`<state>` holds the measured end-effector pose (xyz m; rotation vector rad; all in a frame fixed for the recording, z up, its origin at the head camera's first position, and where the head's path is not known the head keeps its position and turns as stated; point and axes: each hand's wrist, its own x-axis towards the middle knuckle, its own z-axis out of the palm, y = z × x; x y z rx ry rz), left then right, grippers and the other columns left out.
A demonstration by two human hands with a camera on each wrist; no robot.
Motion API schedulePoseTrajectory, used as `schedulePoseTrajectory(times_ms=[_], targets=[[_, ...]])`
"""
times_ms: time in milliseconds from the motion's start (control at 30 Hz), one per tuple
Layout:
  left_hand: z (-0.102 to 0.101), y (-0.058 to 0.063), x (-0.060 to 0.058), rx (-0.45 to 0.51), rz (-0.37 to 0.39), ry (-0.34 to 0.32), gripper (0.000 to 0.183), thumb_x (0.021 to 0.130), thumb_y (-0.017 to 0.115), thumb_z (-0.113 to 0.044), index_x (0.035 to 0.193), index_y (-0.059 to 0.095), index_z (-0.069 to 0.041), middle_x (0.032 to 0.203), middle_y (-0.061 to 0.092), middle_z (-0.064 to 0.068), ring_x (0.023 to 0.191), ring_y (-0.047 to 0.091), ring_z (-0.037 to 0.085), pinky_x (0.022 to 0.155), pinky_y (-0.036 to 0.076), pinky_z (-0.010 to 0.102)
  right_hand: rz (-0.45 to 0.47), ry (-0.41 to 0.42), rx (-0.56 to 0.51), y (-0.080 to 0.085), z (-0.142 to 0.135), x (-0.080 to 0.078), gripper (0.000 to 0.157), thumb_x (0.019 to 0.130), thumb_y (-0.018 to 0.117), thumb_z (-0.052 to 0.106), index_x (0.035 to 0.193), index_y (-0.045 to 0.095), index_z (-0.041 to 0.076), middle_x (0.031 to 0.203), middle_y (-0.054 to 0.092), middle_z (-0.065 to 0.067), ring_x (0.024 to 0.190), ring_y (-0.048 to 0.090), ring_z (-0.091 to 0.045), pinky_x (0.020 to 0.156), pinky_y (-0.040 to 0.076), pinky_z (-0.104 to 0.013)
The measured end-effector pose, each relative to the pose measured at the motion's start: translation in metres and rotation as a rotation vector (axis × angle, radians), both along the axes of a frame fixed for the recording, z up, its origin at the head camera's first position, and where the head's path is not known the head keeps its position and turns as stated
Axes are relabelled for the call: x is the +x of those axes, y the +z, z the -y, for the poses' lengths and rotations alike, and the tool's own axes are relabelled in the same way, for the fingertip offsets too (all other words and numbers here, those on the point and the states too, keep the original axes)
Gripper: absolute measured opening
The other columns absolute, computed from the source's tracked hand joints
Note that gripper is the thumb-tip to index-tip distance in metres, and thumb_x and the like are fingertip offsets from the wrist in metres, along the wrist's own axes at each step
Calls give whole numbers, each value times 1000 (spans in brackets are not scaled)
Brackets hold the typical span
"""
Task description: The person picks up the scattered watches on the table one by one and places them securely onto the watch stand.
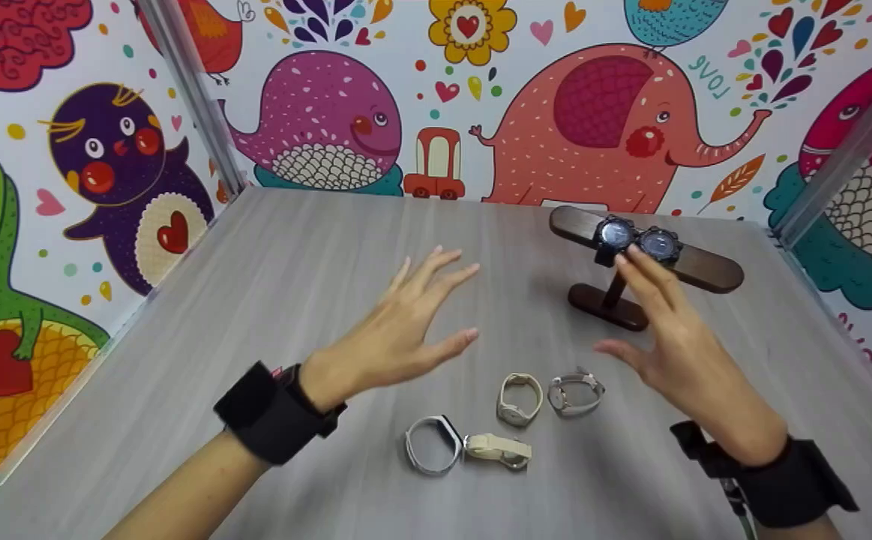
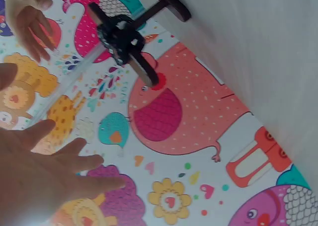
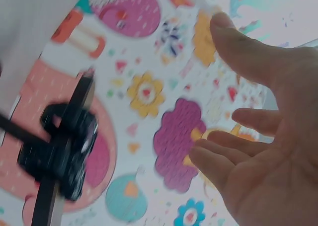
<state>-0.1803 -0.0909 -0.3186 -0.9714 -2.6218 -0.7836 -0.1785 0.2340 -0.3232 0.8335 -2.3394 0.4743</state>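
Observation:
My left hand (image 1: 387, 334) hovers over the middle of the table, fingers spread, holding nothing. My right hand (image 1: 694, 367) is raised at the right with fingers extended; in the head view its fingertips overlap a wooden watch stand (image 1: 705, 268). The right wrist view shows a gap between that hand and the stand. Two dark watches, one (image 1: 616, 235) left of the other (image 1: 659, 244), sit on the stand's bar. Nearer me lie a cream watch (image 1: 519, 401), a grey-strapped watch (image 1: 576, 394), a white fitness band (image 1: 433, 445) and another cream-strapped watch (image 1: 497, 448).
The grey wood-grain table (image 1: 316, 247) is bordered by walls with cartoon animal prints, including an elephant (image 1: 585, 142) at the back. Metal posts (image 1: 192, 97) stand at the corners. Each wrist wears a black strap (image 1: 278, 412).

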Motion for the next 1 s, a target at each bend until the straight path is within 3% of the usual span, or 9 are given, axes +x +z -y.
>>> schedulePoseTrajectory(times_ms=[100,167,300,400,600,833,1000], targets=[[0,-1,22,-35,-35,-13,67,96,65,-35,153,39,-11,157,39,14,149,34,29,126,15,60,-16,78,-7,-4,9,11,106,58,95,5,150,42,2,151,46,-19,128,57,-35,108,32,-7],[-1,-4,35,-58,-49,-22,66,96,66,-34,152,40,-11,154,43,13,145,40,26,126,20,57,-6,125,-3,-10,15,19,102,60,94,6,148,45,1,147,50,-19,123,61,-33,104,40,-8],[-6,-16,56,-97,-91,-46,63,95,67,-33,148,45,-8,147,51,13,138,48,25,120,36,51,54,197,32,-26,27,37,92,64,91,10,146,49,5,141,55,-18,103,71,-25,83,58,-18],[-10,-27,66,-127,-139,-67,58,95,68,-32,144,49,-7,140,57,12,131,56,25,110,48,44,99,232,81,-43,35,51,84,68,89,12,143,53,9,137,59,-14,97,72,-23,76,61,-26],[-24,-50,69,-179,-186,-108,52,93,72,-24,139,54,-4,129,64,9,120,63,20,102,55,31,87,265,145,-79,46,68,66,71,87,13,132,62,9,128,63,-9,101,71,-25,78,62,-32],[-47,-88,72,-322,-197,-103,47,89,76,-20,131,61,-6,126,65,6,116,64,15,100,54,22,5,308,154,-109,56,64,54,66,87,3,117,69,7,116,67,-8,96,71,-21,78,60,-27],[-52,-102,73,-347,-170,-81,31,89,72,-12,119,67,-7,110,67,3,101,66,11,86,57,17,42,323,177,-120,60,64,33,77,80,5,108,71,11,105,68,0,90,69,-13,74,56,-20]])
